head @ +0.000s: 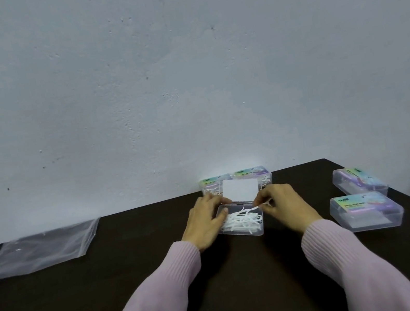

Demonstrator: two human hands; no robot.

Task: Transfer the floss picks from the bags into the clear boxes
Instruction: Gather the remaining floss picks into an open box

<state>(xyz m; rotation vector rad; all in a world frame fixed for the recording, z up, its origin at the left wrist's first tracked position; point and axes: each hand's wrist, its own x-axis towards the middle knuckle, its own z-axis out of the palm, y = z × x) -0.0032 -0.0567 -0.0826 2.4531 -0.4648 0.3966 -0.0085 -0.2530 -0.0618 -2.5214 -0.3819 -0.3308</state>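
So the open clear box [241, 227] is sitting on the dark table [235, 287] right in the middle, lid [239, 191] standing up at the back, and there's a loose pile of white floss picks [241, 220] lying inside it. The left hand [204, 222] is holding the box by its left side, fingers curled around the wall with the thumb lying along the back left corner near the lid hinge. The right hand [284, 205] is hovering at the box's right rim and pinching a single floss pick [263, 203] between thumb and fingertips, so that pick is sticking out toward the box, just above the right edge of the pile.

Behind the open lid, two more boxes [235, 177] with colourful labels are sitting against the wall [184, 76]. Two closed boxes [363, 198] are lying off to the right, well apart from the hands. A clear plastic bag [37, 250] is lying flat, far left. Both arms are wearing pale pink ribbed sleeves [347, 253].
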